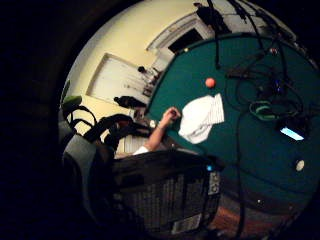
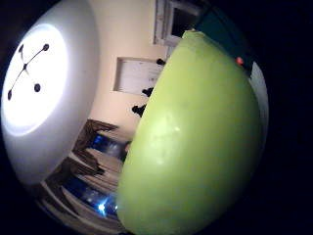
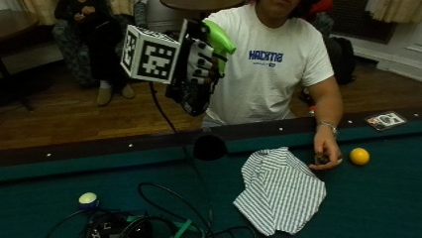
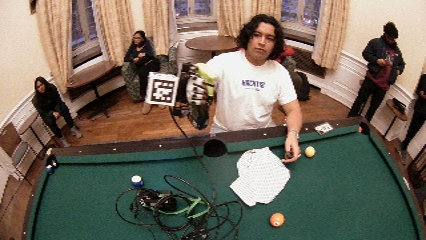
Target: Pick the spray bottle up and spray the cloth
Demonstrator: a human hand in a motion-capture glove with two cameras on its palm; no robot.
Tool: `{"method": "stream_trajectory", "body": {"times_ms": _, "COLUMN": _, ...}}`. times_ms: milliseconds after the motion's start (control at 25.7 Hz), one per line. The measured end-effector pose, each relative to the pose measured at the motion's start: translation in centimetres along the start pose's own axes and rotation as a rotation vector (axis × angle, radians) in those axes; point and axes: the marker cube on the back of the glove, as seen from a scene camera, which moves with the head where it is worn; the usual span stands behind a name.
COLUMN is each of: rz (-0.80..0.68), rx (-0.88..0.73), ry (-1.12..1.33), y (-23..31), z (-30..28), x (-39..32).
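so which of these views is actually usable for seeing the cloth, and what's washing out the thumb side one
The outside view shows the striped cloth evenly lit on the green table. The little finger side palm view is dim, the cloth small. In the thumb side view the green spray bottle fills the picture, and a bright ceiling lamp glares.

A green pool table (image 3: 369, 198) filled the scene, with a dark pocket (image 3: 210, 147) in its far rail. A yellow ball (image 3: 359, 156) lay near that rail on the right, and an orange ball (image 4: 277, 219) sat nearer, well apart from it. A tangle of black cables (image 4: 176, 207) with green straps lay on the left. A chalk cube (image 4: 136, 181) stood beside it.
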Motion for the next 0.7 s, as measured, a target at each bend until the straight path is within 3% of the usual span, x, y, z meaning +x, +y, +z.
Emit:
{"method": "stream_trajectory", "body": {"times_ms": 467, "rz": 0.492, "rx": -0.553, "ry": 0.201, "y": -6.5, "z": 11.1, "x": 3.3}}
{"method": "stream_trajectory", "body": {"times_ms": 700, "rz": 0.591, "rx": -0.655, "ry": 0.341, "y": -8.4, "z": 18.3, "x": 7.3}}
